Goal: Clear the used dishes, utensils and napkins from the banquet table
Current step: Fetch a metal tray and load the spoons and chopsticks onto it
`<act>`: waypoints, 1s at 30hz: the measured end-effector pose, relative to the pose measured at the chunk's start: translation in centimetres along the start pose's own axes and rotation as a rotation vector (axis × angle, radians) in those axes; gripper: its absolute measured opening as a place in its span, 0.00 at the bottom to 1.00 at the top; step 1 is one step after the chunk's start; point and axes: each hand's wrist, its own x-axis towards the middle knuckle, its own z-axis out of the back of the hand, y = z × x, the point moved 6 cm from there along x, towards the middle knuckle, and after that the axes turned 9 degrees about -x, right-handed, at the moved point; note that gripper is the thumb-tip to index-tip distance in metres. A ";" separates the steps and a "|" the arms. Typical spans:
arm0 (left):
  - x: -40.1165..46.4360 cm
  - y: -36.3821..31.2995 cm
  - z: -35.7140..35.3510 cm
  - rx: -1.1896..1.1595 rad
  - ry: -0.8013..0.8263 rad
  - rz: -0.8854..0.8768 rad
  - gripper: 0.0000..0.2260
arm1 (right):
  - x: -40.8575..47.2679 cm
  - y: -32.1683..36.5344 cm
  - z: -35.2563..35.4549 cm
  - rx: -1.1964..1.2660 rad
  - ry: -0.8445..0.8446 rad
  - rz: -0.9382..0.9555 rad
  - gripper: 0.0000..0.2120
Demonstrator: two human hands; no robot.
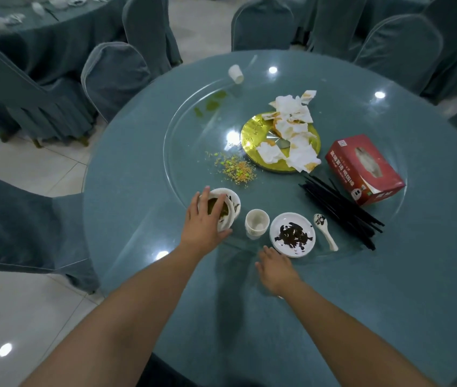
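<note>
Your left hand grips the small white sauce-smeared bowl; your right hand lies open, empty, just below the round white stained plate.

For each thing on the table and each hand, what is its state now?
left hand: grips the bowl
bowl: upright, dirty
cup stack: upright, nested
plate: dirty, dark scraps
spoon: lying, soiled
chopsticks: lying bundled
napkins: crumpled, stained
far cup: tipped over
tissue box: open-topped
right hand: open, holds nothing
</note>
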 end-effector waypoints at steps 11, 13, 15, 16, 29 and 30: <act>5.5 -4.0 -3.9 -0.085 0.280 -0.023 0.52 | 0.7 -4.0 -2.1 0.039 0.158 -0.041 0.26; 5.9 -4.2 -4.9 -0.080 0.311 -0.027 0.53 | 0.7 -4.7 -2.2 0.024 0.163 -0.046 0.26; 6.1 -4.5 -5.8 -0.080 0.344 -0.033 0.53 | 0.7 -5.6 -2.3 -0.009 0.173 -0.034 0.26; 6.1 -4.7 -6.3 -0.082 0.357 -0.036 0.53 | 0.7 -6.0 -2.4 -0.018 0.179 -0.028 0.26; 3.6 -7.2 -6.9 -0.030 0.225 -0.181 0.41 | -0.9 -8.5 -1.6 0.125 0.101 -0.086 0.22; 2.6 -7.8 -6.3 -0.038 0.132 -0.276 0.34 | -1.3 -8.6 -1.1 0.152 0.012 -0.099 0.18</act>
